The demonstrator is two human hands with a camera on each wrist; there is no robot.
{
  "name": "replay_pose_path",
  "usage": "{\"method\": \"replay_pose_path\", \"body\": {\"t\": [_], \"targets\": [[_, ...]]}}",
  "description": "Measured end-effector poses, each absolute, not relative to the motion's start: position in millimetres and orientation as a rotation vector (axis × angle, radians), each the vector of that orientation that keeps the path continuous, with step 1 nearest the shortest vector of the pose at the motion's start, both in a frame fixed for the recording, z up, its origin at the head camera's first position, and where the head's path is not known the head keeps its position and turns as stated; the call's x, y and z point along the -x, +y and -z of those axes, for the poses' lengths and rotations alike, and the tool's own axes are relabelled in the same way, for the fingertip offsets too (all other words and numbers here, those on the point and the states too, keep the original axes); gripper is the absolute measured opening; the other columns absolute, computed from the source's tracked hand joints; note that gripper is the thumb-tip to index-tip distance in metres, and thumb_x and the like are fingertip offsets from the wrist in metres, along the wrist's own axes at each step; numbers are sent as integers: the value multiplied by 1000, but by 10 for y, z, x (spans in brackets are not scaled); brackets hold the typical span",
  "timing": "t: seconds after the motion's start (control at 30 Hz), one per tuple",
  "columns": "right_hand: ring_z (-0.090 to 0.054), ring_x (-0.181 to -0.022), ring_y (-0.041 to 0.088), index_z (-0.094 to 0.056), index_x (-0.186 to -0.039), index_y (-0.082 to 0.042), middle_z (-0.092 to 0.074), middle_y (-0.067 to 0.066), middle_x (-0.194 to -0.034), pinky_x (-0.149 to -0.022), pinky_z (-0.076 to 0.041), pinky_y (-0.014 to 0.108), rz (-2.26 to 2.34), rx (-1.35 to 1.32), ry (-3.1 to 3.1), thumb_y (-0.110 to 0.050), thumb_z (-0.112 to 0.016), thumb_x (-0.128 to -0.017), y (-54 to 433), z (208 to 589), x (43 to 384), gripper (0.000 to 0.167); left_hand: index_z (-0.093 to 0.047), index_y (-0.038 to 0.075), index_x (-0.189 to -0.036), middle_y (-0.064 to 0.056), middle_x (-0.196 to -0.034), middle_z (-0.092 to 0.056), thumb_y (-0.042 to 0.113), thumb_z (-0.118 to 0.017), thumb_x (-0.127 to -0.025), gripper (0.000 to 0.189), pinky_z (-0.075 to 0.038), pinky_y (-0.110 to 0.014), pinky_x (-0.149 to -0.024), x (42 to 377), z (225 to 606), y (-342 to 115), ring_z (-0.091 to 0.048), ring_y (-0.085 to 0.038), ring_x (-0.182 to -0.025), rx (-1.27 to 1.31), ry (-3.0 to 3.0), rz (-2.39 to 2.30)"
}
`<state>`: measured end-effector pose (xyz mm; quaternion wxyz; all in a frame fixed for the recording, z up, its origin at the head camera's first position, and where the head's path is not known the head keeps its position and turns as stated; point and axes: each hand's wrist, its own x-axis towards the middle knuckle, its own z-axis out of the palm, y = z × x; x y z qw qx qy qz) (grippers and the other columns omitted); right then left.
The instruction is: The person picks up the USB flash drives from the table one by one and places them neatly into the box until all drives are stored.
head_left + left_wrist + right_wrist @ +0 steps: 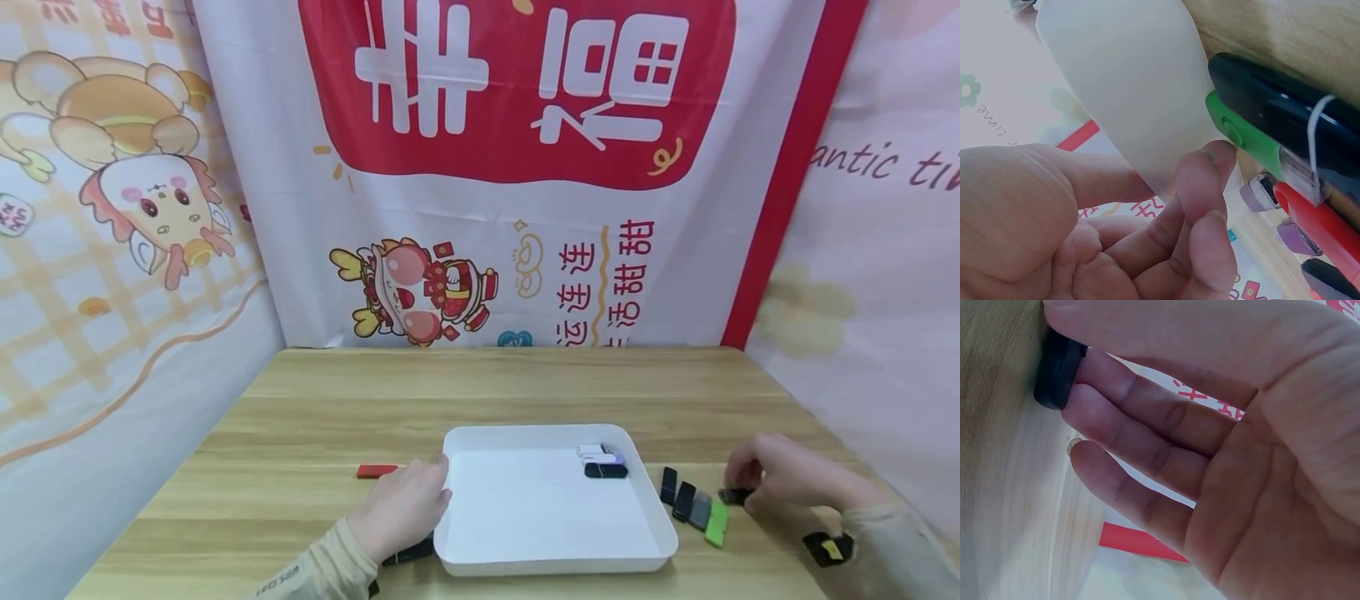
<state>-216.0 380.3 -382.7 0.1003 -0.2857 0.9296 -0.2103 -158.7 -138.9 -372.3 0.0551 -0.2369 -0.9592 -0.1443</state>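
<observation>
Desk (337, 400): pale wood grain, running left to right. White back cloth (480, 200) hangs along the desk's back edge; red panel (517, 92) above with large white characters, turned sideways. Below it: sideways cartoon figure (408, 283), red characters with a wavy line (603, 283), small teal badge (515, 339) at the back edge. Red stripe (790, 175) drops to the back right corner. Left edge: checked cloth (45, 367), upside-down cartoon animal (161, 208), orange curved line. Right edge: pale cloth (862, 375), partial lettering (855, 160), faded yellow flower (804, 310).
</observation>
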Motion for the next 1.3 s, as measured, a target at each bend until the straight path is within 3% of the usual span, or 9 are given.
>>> {"method": "replay_pose_path", "body": {"t": [1.3], "targets": [[-54, -66, 8, -71, -80, -18, -61, -8, -74, -58, -46, 27, 601, 684, 2746, -7, -82, -70, 3780, 3809, 2121, 19, -55, -16, -124, 0, -59, -45, 10, -66, -91, 44, -31, -26, -37, 1577, 3729, -1375, -37, -10, -43, 711, -2908, 429]]}}
